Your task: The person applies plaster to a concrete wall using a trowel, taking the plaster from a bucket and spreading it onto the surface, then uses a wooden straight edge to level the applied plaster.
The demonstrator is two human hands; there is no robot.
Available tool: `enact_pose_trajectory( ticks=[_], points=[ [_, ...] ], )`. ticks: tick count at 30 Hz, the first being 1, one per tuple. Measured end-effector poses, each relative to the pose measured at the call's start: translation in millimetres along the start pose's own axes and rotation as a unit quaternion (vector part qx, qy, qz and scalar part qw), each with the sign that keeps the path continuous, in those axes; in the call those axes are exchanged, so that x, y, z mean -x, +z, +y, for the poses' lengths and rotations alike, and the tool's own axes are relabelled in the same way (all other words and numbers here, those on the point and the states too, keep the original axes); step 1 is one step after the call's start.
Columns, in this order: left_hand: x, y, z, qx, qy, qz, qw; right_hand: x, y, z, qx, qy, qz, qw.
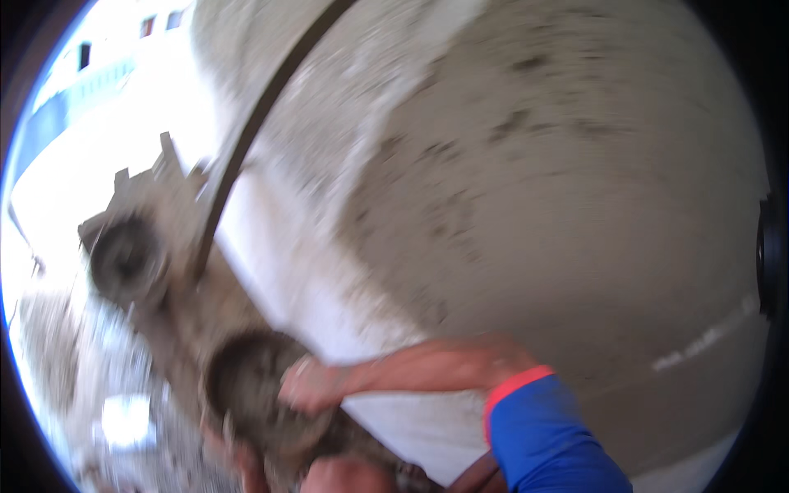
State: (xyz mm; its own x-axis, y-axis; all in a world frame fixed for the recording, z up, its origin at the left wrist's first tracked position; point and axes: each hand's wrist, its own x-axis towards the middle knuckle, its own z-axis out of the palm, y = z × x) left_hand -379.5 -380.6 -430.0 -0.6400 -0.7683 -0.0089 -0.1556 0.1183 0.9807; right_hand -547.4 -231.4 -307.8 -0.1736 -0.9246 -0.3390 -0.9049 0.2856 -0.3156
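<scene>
A round pan of wet grey mortar (261, 374) rests on a mud-caked plank at the lower left. My right hand (311, 384) is a closed fist over the pan's right side, at the mortar. Whatever it grips, if anything, is hidden by the fingers. The right forearm comes across from a blue sleeve with a red-orange cuff (526, 394). Blurred skin, which looks like my left hand (234, 452), shows at the pan's near left rim. Motion smears its fingers, so their grip is unclear.
A large wall (559, 222) fills the right, grey with rough dark patches beside a paler strip. A dark curved pole (263, 103) crosses in front of it down to the plank (218, 292). Farther along the plank sits a second round pan (127, 256). Bright ground shows at far left.
</scene>
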Motion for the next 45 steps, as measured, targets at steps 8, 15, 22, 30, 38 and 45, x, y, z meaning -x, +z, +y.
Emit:
enact_pose_trajectory(
  ticks=[8,15,22,30,38,45],
  points=[
    [-31,-4,45,0.127,-0.080,0.013,0.989,41,-19,26,-0.305,0.114,-0.064,0.943],
    [6,-25,31,0.226,-0.102,-0.009,0.969,94,15,-19,-0.193,0.145,0.019,0.970],
    [3,-16,29,0.168,-0.071,-0.002,0.983,80,-56,-9,0.335,-0.046,0.266,0.903],
    [5,-13,26,0.224,-0.076,0.004,0.972,-27,-52,-46,0.267,0.131,-0.162,0.941],
    [7,-19,33,0.222,-0.080,0.010,0.972,-44,-43,-10,0.087,-0.014,-0.263,0.961],
    [3,-19,22,0.200,-0.076,0.014,0.977,5,-5,7,-0.289,0.100,-0.211,0.928]
  ],
)
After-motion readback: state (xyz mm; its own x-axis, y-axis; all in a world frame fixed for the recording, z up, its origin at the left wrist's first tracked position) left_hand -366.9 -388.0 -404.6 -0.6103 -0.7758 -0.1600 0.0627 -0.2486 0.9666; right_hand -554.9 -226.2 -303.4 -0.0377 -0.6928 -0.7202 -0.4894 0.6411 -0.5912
